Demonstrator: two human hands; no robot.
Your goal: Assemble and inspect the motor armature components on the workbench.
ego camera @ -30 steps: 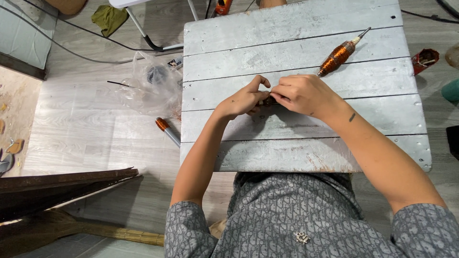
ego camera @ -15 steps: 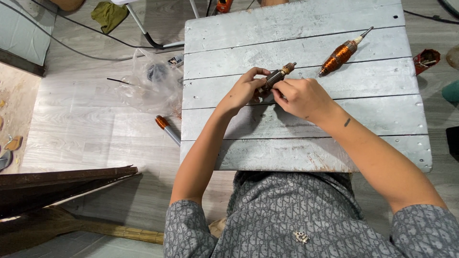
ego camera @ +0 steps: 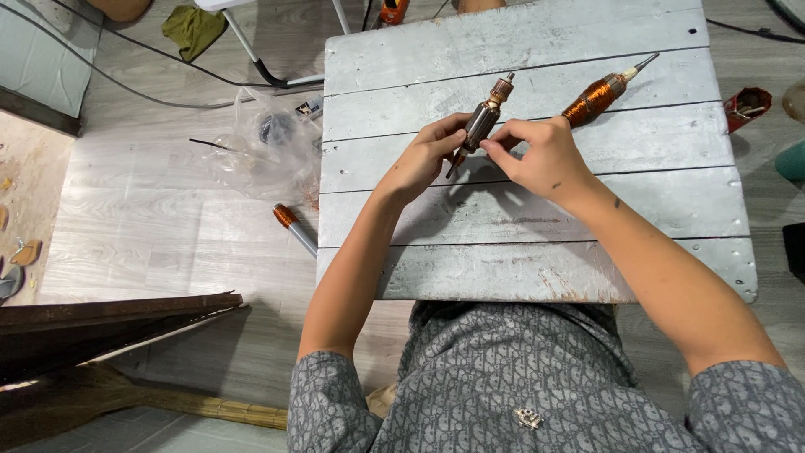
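Both hands hold a small motor armature (ego camera: pixel 484 119) with a dark core, a copper end and a thin shaft, tilted above a grey plank table (ego camera: pixel 537 218). My left hand (ego camera: pixel 423 158) grips its lower end from the left. My right hand (ego camera: pixel 541 155) pinches the core from the right. A second armature (ego camera: pixel 597 95) wound with orange copper wire lies on the planks just beyond my right hand, its shaft pointing to the upper right.
On the floor to the left lie a clear plastic bag (ego camera: pixel 260 143), a tool with an orange and grey handle (ego camera: pixel 293 226), cables and a green cloth (ego camera: pixel 193 28). Dark wooden boards (ego camera: pixel 109 327) sit at lower left. A red object (ego camera: pixel 746 107) lies right of the table.
The hands were low on the planks with the armature hidden between them. They have lifted it and tilted it up, so its copper end now points away from me.
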